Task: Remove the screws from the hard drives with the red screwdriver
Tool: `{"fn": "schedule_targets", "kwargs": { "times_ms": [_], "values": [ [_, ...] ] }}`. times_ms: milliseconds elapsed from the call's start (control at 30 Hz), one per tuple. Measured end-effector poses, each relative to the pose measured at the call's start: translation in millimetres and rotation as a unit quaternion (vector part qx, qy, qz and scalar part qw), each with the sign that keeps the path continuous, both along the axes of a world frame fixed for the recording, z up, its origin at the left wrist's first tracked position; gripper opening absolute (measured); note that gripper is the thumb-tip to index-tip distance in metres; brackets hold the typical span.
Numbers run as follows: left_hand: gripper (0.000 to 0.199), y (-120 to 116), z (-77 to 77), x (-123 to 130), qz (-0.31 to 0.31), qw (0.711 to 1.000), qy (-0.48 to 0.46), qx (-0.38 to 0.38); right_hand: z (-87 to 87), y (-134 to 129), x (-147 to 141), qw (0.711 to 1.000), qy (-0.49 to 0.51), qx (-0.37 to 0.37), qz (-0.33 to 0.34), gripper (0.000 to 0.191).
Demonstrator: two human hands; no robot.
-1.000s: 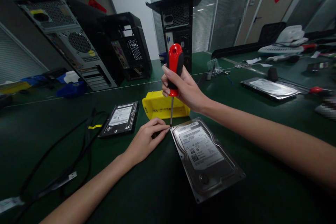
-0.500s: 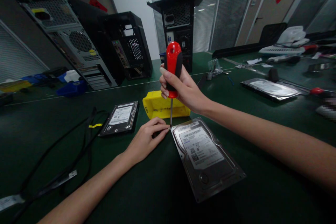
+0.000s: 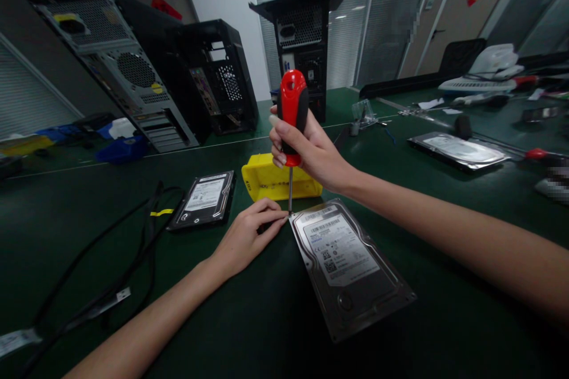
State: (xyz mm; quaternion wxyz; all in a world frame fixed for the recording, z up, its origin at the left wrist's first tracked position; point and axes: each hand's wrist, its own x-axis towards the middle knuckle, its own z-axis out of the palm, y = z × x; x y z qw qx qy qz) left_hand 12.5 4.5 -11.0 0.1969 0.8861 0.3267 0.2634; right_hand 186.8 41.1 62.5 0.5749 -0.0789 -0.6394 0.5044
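Observation:
My right hand (image 3: 313, 145) is wrapped round the red and black handle of an upright screwdriver (image 3: 294, 109). The screwdriver's tip meets the upper left corner of a silver hard drive (image 3: 351, 266) with a white label. At that same corner, the thumb and fingertips of my left hand (image 3: 249, 234) are pressed together beside the tip; whatever they pinch is too small to make out. Just behind the drive sits a yellow bin (image 3: 267, 180) with small screws inside, partly hidden by my right hand.
Another hard drive (image 3: 207, 198) and black cables (image 3: 151, 249) lie to the left. A third drive (image 3: 457, 150) is at the right, near tools. Computer cases (image 3: 146, 65) stand at the back. A blurred hand shape shows at the right edge.

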Motion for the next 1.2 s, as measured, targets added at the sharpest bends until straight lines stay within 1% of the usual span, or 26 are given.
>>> {"fn": "schedule_targets", "kwargs": {
  "times_ms": [233, 500, 733, 1200],
  "values": [
    [0.021, 0.1, -0.1, 0.2, 0.005, 1.0, 0.002, -0.003, -3.4, 0.9, 1.2, 1.0, -0.009, 0.014, 0.005, 0.035],
    [0.021, -0.5, 1.2, 1.2, 0.008, 1.0, 0.003, -0.007, -0.9, -1.5, -1.0, 1.0, 0.0, 0.012, 0.009, 0.032],
    [0.021, -0.8, -0.3, -0.7, 0.007, 1.0, 0.002, -0.009, -1.6, -1.5, -0.2, 1.0, -0.012, 0.016, 0.004, 0.033],
    [0.022, -1.1, 1.2, -0.5, 0.009, 1.0, 0.004, 0.003, -0.9, -4.3, -0.1, 1.0, -0.016, 0.012, 0.001, 0.034]
  ]
}}
